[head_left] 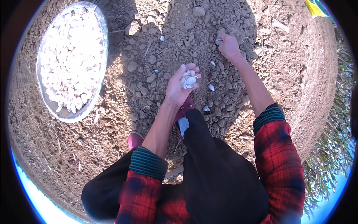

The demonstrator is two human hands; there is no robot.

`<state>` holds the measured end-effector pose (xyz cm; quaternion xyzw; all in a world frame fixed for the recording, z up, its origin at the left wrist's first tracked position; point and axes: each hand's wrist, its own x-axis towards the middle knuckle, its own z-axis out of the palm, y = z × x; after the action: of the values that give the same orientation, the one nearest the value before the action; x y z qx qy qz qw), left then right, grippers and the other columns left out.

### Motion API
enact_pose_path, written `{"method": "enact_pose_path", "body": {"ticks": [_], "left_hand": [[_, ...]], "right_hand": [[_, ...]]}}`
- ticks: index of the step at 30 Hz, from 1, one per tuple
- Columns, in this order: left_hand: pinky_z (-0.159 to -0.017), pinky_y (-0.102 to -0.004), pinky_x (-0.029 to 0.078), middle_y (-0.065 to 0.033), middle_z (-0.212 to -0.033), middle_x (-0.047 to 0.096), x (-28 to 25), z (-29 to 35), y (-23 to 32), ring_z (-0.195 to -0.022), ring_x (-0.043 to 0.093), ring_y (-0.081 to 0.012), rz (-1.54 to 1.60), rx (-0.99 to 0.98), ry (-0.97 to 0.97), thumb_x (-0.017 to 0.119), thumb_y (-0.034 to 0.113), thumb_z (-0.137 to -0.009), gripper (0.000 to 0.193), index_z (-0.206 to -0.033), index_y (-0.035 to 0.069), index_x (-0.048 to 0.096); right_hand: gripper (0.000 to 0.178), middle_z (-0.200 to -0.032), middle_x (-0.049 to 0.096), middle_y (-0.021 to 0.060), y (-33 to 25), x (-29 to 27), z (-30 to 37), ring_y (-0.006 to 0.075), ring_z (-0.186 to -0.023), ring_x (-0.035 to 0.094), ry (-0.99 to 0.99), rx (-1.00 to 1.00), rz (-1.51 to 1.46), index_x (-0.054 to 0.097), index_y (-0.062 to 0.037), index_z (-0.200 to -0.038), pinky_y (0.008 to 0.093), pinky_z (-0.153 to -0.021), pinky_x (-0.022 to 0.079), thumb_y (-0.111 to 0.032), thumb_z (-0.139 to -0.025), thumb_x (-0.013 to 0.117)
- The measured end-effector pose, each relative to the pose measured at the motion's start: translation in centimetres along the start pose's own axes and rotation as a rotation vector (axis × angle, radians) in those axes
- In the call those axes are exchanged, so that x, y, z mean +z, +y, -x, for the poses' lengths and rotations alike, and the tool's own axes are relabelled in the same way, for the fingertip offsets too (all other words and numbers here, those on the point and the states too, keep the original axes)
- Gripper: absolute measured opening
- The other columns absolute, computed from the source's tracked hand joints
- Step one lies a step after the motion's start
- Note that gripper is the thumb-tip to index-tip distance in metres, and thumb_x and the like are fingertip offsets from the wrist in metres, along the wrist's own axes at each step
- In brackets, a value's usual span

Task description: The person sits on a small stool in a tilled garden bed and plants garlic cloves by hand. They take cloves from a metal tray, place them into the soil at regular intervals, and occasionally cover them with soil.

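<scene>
My left hand (176,86) is cupped palm up over the soil, its fingers curled round several garlic cloves (189,79). Farther off and to the right, my right hand (229,47) is down at the ground, fingers closed on a small pale garlic clove (217,40) at its left side. Its fingertips are partly hidden against the soil. Between and below the hands lie single cloves on the dirt, among them one clove (211,87) right of my left hand and another clove (212,63) nearer my right hand.
A wide shallow basin (106,44) heaped with garlic cloves stands at the left on the cloddy soil (123,93). More loose cloves (162,38) lie ahead. A yellow and green bag (317,8) sits at the far right, and plants (332,149) line the right edge.
</scene>
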<state>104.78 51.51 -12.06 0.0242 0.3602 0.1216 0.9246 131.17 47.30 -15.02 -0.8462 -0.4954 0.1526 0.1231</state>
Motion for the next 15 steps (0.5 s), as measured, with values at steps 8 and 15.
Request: {"method": "enact_pose_path", "body": {"ticks": [8, 15], "left_hand": [[-0.072, -0.0379, 0.054, -0.0142, -0.118, 0.06, -0.4, 0.0, 0.3, -0.102, 0.061, -0.0272, 0.098, 0.042, -0.054, 0.039, 0.033, -0.101, 0.042, -0.125, 0.001, 0.052], [-0.077, -0.0439, 0.057, -0.0141, -0.12, 0.059, -0.3, 0.2, 0.6, -0.104, 0.062, -0.0273, 0.097, 0.051, -0.095, 0.035, 0.036, -0.102, 0.045, -0.127, 0.002, 0.051]], "right_hand": [[0.03, -0.093, 0.066, 0.0199, -3.0, 1.0, -1.3, 0.0395, -0.08, 0.066, -0.076, 0.126, 0.344, 0.05, -0.0023, -0.106, 0.0483, -0.07, 0.054, -0.003, -0.078, 0.058], [0.016, -0.087, 0.062, 0.0085, -8.2, -4.0, 3.5, 0.0309, -0.077, 0.064, 0.103, -0.254, -0.167, 0.058, -0.0088, -0.098, 0.0385, -0.064, 0.051, -0.014, -0.084, 0.062]]}}
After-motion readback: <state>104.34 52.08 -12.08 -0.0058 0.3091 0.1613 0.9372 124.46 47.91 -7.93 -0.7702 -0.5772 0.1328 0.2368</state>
